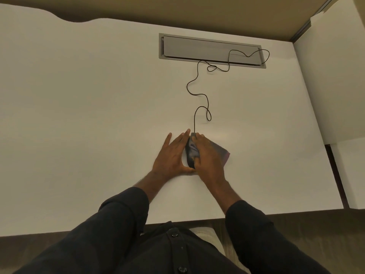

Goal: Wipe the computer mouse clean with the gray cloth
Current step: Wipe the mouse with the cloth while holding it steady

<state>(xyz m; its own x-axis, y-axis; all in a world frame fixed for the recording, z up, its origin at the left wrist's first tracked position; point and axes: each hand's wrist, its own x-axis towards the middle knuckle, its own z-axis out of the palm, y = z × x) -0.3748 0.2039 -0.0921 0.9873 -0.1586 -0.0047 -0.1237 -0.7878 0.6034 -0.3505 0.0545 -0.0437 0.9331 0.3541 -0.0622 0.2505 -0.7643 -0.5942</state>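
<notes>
Wiping is underway near the middle of the white tabletop [98,95]: the left hand [169,155] braces the dark corded computer mouse [190,153], while the right hand [207,155] presses the gray cloth [222,152] onto it. Next, probably its sides.

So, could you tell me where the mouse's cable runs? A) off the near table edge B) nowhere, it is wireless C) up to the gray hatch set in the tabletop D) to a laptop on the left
C: the cable winds from the mouse up to the gray hatch.
</notes>
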